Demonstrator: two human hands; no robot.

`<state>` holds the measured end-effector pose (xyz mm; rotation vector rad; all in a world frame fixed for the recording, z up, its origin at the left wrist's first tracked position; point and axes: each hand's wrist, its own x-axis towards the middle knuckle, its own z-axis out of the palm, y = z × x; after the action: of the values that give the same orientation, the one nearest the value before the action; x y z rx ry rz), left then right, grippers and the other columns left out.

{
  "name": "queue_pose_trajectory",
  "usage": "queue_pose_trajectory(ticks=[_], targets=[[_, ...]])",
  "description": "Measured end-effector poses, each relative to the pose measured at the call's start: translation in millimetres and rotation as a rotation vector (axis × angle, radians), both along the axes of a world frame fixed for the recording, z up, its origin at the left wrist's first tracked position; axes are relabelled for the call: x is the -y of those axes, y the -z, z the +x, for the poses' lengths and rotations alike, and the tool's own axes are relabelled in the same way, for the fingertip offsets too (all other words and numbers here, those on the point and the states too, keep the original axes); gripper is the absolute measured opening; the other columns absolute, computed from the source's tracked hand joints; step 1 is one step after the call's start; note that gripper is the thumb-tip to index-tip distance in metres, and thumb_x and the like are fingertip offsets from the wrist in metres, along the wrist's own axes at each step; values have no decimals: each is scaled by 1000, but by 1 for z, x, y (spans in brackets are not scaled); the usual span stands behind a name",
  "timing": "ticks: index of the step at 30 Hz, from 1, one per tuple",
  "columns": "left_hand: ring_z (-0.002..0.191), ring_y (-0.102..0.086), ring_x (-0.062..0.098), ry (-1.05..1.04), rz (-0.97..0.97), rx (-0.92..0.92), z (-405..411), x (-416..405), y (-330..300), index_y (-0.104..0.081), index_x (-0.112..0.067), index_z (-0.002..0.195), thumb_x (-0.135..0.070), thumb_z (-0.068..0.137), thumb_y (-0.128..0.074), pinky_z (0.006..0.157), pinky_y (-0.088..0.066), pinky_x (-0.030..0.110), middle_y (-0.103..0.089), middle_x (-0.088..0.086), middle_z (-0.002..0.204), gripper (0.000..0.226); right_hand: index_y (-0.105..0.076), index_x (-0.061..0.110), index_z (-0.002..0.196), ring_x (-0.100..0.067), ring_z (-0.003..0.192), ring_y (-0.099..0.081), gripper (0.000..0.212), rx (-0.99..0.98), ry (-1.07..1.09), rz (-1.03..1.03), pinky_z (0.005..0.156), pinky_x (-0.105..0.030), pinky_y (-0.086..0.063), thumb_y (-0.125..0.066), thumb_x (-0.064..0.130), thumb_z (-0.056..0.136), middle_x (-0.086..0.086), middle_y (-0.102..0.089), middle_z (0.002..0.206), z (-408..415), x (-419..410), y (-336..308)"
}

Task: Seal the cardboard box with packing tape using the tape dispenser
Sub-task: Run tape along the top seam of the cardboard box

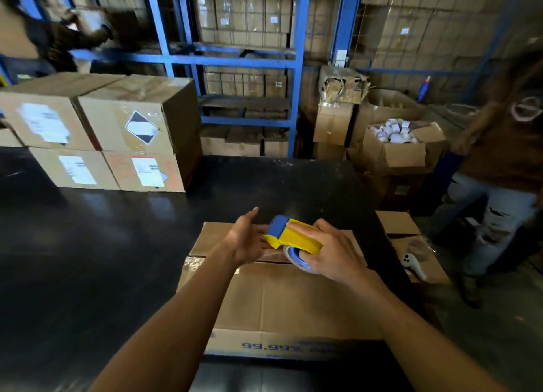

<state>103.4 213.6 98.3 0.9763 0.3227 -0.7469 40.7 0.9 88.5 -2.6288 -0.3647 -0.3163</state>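
A brown cardboard box [279, 300] lies on the black table right in front of me, its top flaps closed along a seam that runs left to right. My right hand [330, 252] grips a yellow and blue tape dispenser [289, 234] with a blue-printed tape roll, held just above the seam. My left hand [245, 238] is open, fingers spread, resting against the box top and the dispenser's front end. Shiny tape [194, 263] shows on the seam near the box's left edge.
Stacked labelled boxes [117, 133] stand at the table's far left. Blue racking [244, 59] full of cartons fills the back. Open cartons [402, 147] and a white controller [414, 265] sit to the right, where a person [499, 168] stands. Another person [58, 38] is at the far left.
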Motion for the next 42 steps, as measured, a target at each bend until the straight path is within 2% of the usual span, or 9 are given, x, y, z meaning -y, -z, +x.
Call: queue_pose_trajectory(ticks=[9,15,20,22,26,30,33,38,42], targets=[[82,-72,26,-79,127,101,-21,-31,-11,-64,-3,109,-15,102,-51,80,-58,45,-76,14,84,19,-45,44,140,-12,80,-56,68,68,-166,140,62,-24,-50,-67,37,76,6,-46,96,5,-21,3],[79,-76,26,-88,201,186,-28,-35,-4,-72,2,102,-8,98,-56,69,-63,40,-76,18,91,20,-46,44,140,-14,83,-59,67,38,-206,162,67,-34,-56,-65,41,76,7,-46,96,8,-28,8],[75,-71,19,-139,765,499,-24,-40,13,-72,-1,107,-8,101,-50,72,-63,32,-73,16,96,24,-44,43,142,-13,87,-59,71,17,-233,113,71,-34,-57,-72,36,78,6,-47,100,14,-38,14],[78,-69,18,-142,880,558,-23,-45,18,-72,-3,104,-10,102,-47,77,-61,35,-72,13,94,27,-44,43,143,-13,91,-58,71,8,-246,104,73,-34,-58,-73,36,78,6,-47,103,16,-42,17],[83,-66,18,-164,941,580,-21,-63,24,-72,-6,105,-11,102,-47,74,-57,32,-70,8,92,26,-39,48,144,-10,93,-55,71,-8,-313,69,73,-28,-55,-72,38,81,11,-42,104,19,-56,16],[68,-60,14,-237,838,524,-14,-91,28,-74,-7,87,-13,100,-56,69,-53,30,-67,5,75,23,-43,54,139,-9,89,-57,67,-37,-306,120,73,-26,-53,-73,37,81,12,-46,100,23,-66,7],[54,-50,15,-323,812,514,-10,-126,29,-70,-6,74,-6,99,-57,56,-47,25,-59,4,57,29,-45,65,130,-8,84,-58,64,-44,-296,130,69,-26,-51,-74,41,77,15,-47,94,27,-58,5],[51,-53,10,-264,952,571,-12,-155,38,-72,-7,78,-3,98,-53,57,-48,25,-62,2,59,28,-41,69,128,-9,82,-55,63,-124,-288,-1,67,-32,-50,-68,65,71,13,-44,90,35,-49,3],[75,-68,19,-285,1073,556,-11,-154,56,-70,-18,76,-8,91,-50,65,-49,28,-74,2,79,27,-50,59,130,-11,78,-51,58,-116,-240,-240,64,-25,-36,-68,65,75,10,-41,90,42,-72,-5]])
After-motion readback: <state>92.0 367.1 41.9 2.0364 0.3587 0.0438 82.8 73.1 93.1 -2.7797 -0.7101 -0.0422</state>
